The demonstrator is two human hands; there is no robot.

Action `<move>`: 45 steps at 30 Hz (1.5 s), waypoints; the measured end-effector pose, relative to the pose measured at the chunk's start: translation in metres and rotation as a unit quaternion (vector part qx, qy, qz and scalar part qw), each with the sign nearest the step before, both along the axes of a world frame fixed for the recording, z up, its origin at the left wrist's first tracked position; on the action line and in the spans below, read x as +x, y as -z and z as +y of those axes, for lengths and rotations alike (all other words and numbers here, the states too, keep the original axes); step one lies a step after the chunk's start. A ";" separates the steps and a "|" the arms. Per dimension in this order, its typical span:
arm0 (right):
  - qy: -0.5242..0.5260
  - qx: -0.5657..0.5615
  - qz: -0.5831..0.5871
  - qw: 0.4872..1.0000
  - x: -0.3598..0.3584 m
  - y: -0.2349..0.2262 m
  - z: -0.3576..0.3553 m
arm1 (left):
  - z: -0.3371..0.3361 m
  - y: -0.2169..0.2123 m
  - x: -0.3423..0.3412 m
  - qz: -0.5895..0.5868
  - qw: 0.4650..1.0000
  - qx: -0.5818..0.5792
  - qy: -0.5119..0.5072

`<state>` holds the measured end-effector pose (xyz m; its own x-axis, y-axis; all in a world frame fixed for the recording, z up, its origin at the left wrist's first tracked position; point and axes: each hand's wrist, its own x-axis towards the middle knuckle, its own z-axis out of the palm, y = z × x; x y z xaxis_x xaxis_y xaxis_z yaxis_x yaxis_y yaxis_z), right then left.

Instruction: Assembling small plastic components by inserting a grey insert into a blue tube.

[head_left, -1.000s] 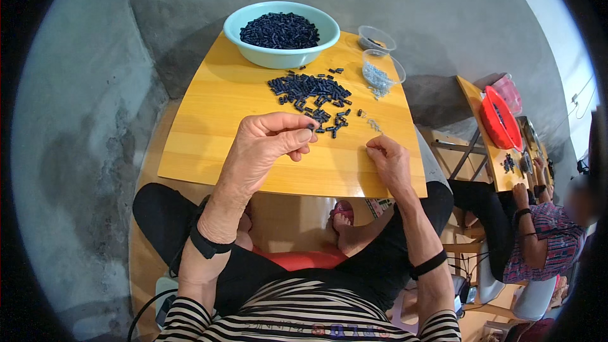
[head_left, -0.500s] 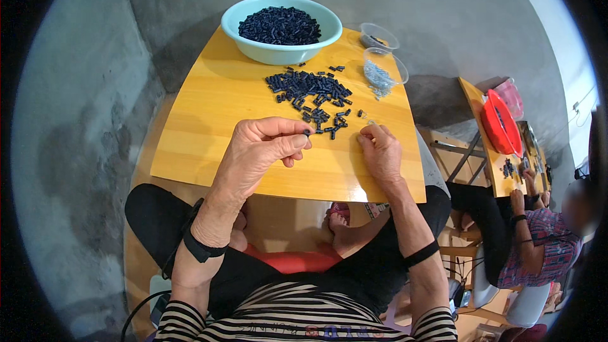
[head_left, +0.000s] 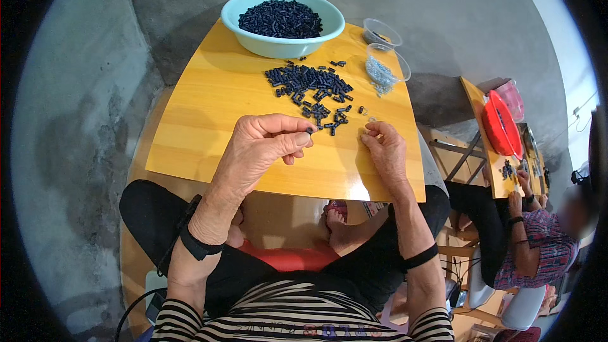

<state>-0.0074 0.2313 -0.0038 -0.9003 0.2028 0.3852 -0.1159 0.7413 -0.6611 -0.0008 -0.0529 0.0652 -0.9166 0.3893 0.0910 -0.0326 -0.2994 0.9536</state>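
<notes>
Between the thumb and forefinger of my left hand [head_left: 263,149] is a small dark cylindrical piece [head_left: 310,130], held over the near middle of the yellow table [head_left: 190,145]. My right hand [head_left: 389,155] is near the table's right side with thumb and forefinger pinched together. Whatever its fingertips may hold is too small to make out. Just beyond them lie a few tiny pale wire-like pieces [head_left: 372,119]. A loose pile of short dark cylindrical pieces [head_left: 310,81] spreads out past my hands.
A light-blue basin [head_left: 278,47] full of dark pieces stands at the far edge. Two clear tubs stand at the far right, one holding small silvery pieces [head_left: 380,74]. Further right, a person [head_left: 532,247] works at another table with a red basin [head_left: 500,130].
My right hand has lifted slightly and its fingers have shifted a little. My left hand keeps its pinch on the dark piece. The whole view has tilted slightly.
</notes>
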 end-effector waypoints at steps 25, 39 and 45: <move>0.027 -0.128 -0.036 0.991 -0.001 -0.020 0.028 | -0.006 -0.004 0.009 0.023 1.000 -0.017 0.001; -0.016 0.140 -0.054 0.989 -0.067 -0.036 0.022 | -0.005 0.000 0.007 0.004 1.000 -0.027 -0.010; -0.018 0.177 -0.086 0.980 -0.079 -0.025 0.027 | -0.004 0.000 0.004 0.000 1.000 -0.030 -0.007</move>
